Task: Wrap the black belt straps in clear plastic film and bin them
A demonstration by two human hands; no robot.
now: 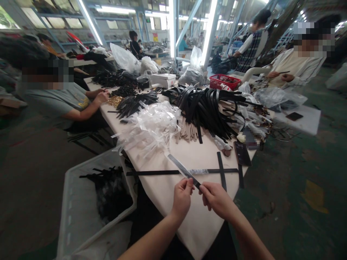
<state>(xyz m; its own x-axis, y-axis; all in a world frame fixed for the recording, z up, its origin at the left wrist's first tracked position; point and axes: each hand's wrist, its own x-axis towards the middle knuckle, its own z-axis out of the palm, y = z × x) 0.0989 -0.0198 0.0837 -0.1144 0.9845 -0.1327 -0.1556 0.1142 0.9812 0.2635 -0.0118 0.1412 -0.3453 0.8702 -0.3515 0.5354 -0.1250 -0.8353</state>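
Observation:
Over the front of the pale table (pixel 187 216), my left hand (pixel 184 193) pinches a dark strip (pixel 177 163) that has a whitish film along part of it. The fingers of my right hand (pixel 214 196) close on the strip's near end. The strip slants up and away to the left. Beneath it, a long black strip (pixel 154 173) lies across the table, with a crumpled clear wrap (pixel 197 171) around its middle. A shorter black strip (pixel 221 169) crosses it at the right.
White film scraps (pixel 154 126) and a heap of black straps (pixel 208 108) cover the table's middle. A phone (pixel 242 153) lies at the right edge. At left stand a white bin (pixel 65 216) and a seated person (pixel 54 97); other people are beyond.

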